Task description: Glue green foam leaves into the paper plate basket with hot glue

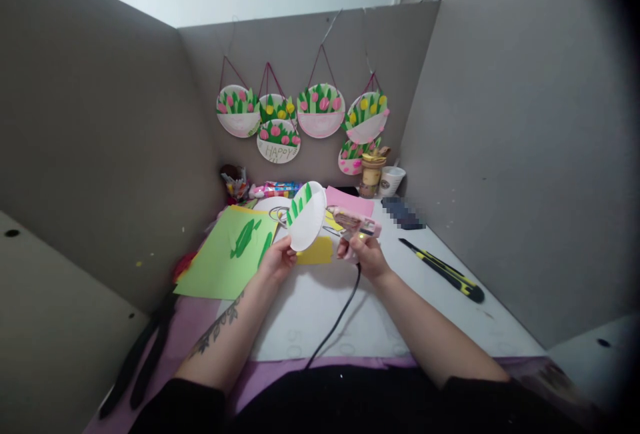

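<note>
My left hand (pixel 281 259) is closed on the lower edge of a white paper plate (pixel 311 221), which is tilted up above the table. Green paper leaves (pixel 299 203) show along the plate's upper left part. In my right hand (pixel 365 253) is a pink glue gun (pixel 356 222), its nozzle pointing left, close to the plate's right edge. Whether the nozzle touches the plate I cannot tell. A black cord (pixel 345 311) runs from the gun's grip down to the table's front edge. Beneath the plate lies a piece of yellow paper (pixel 315 251).
Green paper sheets (pixel 215 257) with dark green cutouts lie at left. A black-and-yellow utility knife (pixel 445 273) and a blurred dark phone-like item (pixel 403 213) are at right. Pink paper (pixel 350 201), a paper cup (pixel 391 181) and hanging plate baskets (pixel 321 121) are behind. Grey panels surround the table.
</note>
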`<action>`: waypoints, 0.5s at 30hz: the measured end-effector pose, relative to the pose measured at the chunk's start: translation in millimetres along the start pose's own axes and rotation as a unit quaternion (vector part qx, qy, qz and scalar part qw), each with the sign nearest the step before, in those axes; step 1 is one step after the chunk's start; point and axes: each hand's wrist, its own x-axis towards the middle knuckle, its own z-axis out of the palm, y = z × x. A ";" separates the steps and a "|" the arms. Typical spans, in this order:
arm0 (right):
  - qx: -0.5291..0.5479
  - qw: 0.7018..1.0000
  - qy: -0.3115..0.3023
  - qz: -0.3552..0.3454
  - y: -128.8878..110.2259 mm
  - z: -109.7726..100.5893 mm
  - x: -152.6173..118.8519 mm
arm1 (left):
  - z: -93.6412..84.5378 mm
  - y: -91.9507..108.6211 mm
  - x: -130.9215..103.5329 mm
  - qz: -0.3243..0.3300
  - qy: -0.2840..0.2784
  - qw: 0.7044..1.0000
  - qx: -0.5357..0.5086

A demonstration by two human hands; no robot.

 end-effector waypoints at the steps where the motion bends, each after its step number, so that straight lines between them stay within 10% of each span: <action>1: -0.004 1.000 0.000 -0.001 0.2 -0.3 0.1 | -0.9 -0.3 0.6 -0.001 -0.004 1.000 0.001; 15: -0.016 1.000 -0.005 0.011 6.0 -4.5 2.0 | -3.2 0.4 0.8 -0.004 0.000 1.000 -0.018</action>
